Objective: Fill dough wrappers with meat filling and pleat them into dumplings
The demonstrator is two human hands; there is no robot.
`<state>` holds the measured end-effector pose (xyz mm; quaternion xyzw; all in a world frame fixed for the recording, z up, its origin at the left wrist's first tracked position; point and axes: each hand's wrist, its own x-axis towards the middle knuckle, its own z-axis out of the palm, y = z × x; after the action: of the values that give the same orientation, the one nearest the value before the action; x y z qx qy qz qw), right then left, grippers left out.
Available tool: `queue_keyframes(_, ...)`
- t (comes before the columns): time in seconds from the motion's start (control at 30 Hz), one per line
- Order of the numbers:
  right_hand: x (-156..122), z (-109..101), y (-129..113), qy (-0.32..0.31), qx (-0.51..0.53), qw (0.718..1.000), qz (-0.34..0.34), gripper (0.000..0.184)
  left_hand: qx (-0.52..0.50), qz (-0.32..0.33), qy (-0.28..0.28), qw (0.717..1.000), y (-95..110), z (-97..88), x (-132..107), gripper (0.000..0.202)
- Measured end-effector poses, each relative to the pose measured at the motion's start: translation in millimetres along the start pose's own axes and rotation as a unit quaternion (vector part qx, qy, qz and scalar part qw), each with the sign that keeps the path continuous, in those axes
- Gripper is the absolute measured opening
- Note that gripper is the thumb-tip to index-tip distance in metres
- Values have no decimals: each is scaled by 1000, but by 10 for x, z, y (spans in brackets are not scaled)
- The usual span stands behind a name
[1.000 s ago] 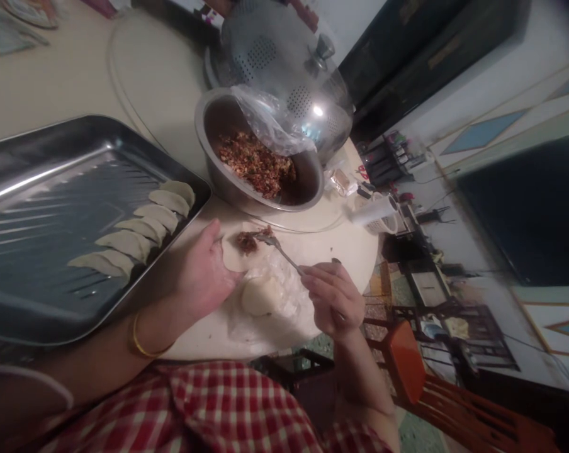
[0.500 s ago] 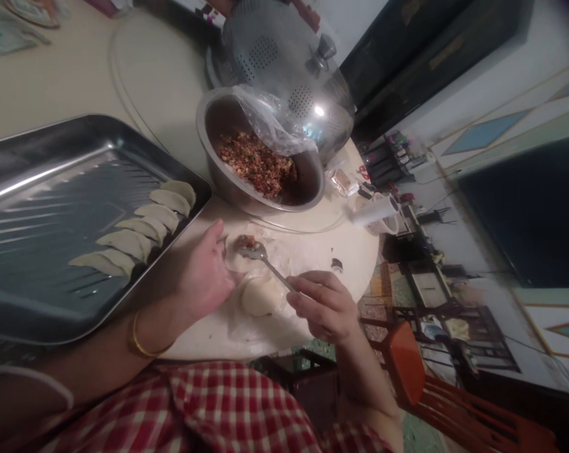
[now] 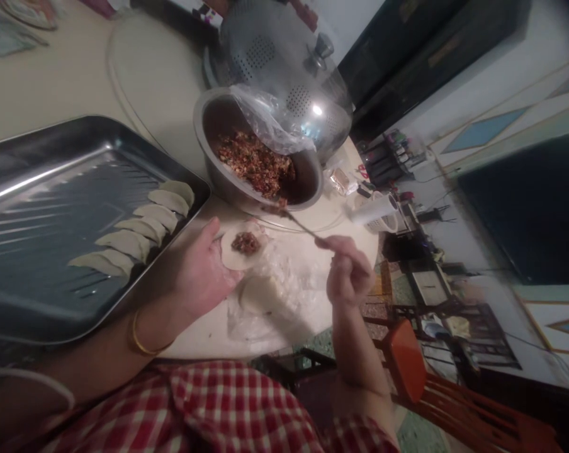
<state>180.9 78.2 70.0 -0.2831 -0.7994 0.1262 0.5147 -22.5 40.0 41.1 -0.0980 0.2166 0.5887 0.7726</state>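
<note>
My left hand [image 3: 206, 267] holds a round dumpling wrapper [image 3: 228, 255] on its fingers, the thumb pointing up at its edge. A small mound of filling [image 3: 245, 243] lies in the middle of the wrapper. My right hand [image 3: 348, 267] grips a spoon [image 3: 306, 229] by the handle. The spoon's tip, with some filling on it, is at the near rim of the metal bowl [image 3: 202, 123], which holds reddish-brown minced filling [image 3: 253, 160]. Below the held wrapper, a stack of wrappers [image 3: 260, 296] rests on a plastic bag [image 3: 289, 308].
To the left, a metal tray [image 3: 43, 170] carries a row of folded dumplings [image 3: 145, 225]. Clear plastic [image 3: 270, 123] drapes over the bowl's far side, with a perforated steel cover [image 3: 284, 69] behind. A white basket [image 3: 383, 221] and an orange chair [image 3: 402, 358] are at the right.
My right hand has moved up and right, taking the spoon from the wrapper to the bowl's rim. The filling now sits uncovered on the wrapper. My left hand has hardly moved.
</note>
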Motion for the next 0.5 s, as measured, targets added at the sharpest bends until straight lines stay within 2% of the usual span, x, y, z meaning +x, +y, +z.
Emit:
queue_keyframes(0.1, 293, 84, 237, 21, -38, 995, 87, 16, -6, -10, 7, 1000, 7, -3, 21, 53)
queue_keyframes(0.23, 752, 267, 708, 24, -59, 985, 161, 22, -5, -26, 53, 998, 34, 47, 10, 57)
queue_keyframes(0.37, 1160, 457, 1030, -70, -123, 964, 225, 31, -12, -26, 43, 999, 36, 53, -5, 53)
queue_keyframes(0.5, 1414, 631, 1150, -171, -251, 925, 230, 31, -17, -33, 32, 999, 33, 10, 3, 50)
